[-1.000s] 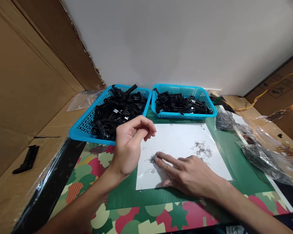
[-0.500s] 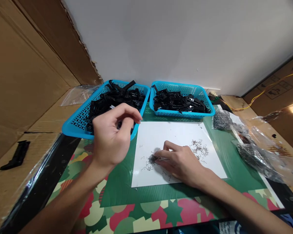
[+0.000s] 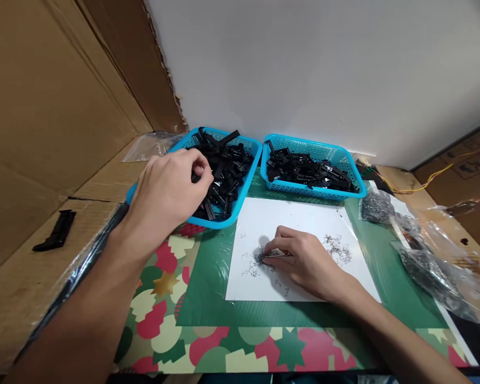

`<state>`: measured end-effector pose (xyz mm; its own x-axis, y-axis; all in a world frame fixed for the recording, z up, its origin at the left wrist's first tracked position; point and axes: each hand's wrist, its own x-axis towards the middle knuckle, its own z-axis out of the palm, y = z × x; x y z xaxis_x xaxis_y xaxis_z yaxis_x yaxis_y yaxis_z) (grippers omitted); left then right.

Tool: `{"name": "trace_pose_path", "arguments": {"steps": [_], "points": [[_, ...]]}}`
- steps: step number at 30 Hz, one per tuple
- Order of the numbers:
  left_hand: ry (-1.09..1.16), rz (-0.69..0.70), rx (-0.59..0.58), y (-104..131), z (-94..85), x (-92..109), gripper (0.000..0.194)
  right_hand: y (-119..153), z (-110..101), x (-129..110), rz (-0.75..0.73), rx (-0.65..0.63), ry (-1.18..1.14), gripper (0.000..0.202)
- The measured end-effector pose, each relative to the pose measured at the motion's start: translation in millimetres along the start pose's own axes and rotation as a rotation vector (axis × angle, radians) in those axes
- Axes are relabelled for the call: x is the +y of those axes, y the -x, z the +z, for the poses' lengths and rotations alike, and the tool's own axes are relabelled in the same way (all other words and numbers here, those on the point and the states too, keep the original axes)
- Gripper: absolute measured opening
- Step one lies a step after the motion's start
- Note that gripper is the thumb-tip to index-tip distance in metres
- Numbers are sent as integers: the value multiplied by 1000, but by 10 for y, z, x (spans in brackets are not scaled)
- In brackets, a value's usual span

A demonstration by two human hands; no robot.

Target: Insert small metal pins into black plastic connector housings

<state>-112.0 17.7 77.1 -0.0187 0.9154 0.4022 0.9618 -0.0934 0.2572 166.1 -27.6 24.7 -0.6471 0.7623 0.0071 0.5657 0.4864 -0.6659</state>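
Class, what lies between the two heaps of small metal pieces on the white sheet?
In the head view, the right hand lies between the left heap and right heap.

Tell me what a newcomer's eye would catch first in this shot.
Probably the two bright blue baskets heaped with black parts, side by side near the wall. Next, the white sheet in front of them, with small bent wires in two loose piles, the right hand's fingertips at the left one. The left hand, curled before the left basket, also looms large.
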Motion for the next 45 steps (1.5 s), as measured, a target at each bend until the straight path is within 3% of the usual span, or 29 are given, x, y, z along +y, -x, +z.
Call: {"name": "trace_pose_path", "arguments": {"steps": [4,8,13,18,24,29,31,39,42,45], "points": [[-108,33,-179,-31,63,-235,26,10,-20,-36,-17,128,-181,7],[-157,88,-231,-18,110,-364,32,7,-22,-45,-19,87,-208,8],[-188,117,-270,14,132,-380,33,-10,-3,-12,24,43,-219,11],[-242,96,-329,4,104,-318,20,-25,45,47,37,26,-78,19],[-78,37,-236,-31,69,-306,11,9,58,31,-11,103,-158,12],[3,-44,-195,-38,115,-310,42,37,13,-3,-36,87,-164,18],[-22,-53,-192,-39,151,-305,45,41,-1,-5,-24,86,-181,20],[-82,-28,-191,-39,265,-306,19,34,73,31,34,-18,-80,17],[-64,-16,-194,-49,260,-307,15,32,91,20,-17,16,-163,20],[59,-71,-96,-59,227,-271,13,34,86,5,-11,62,-192,17]]}}
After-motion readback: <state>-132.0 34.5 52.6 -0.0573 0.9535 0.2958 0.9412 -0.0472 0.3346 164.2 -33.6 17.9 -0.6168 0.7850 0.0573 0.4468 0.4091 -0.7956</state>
